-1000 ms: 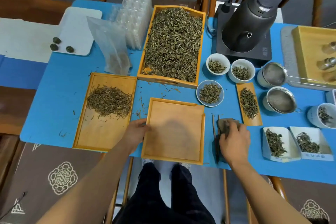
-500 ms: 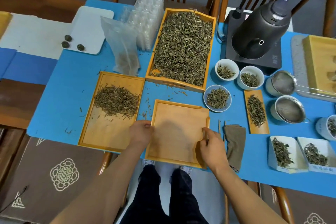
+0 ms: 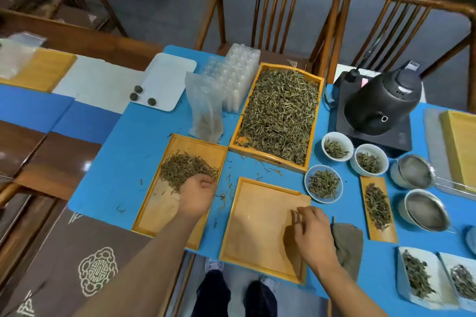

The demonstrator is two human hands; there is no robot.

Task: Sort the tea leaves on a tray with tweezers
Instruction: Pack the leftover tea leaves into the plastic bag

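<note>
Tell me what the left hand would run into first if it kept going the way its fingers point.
The left hand points away from the person, fingers curled at the pile of tea leaves on the left tray. It would probably meet that pile first; it may already touch it.

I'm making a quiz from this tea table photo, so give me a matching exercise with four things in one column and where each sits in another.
Things:
1. Kettle
2. Grey cloth
3. Plastic bag
4. Left hand

Places:
A. Beside the right edge of the empty tray
B. On the dark base at the far right
C. On the tea pile in the left tray
D. Standing behind the left tray

Pairs: 1-B, 2-A, 3-D, 4-C
</note>
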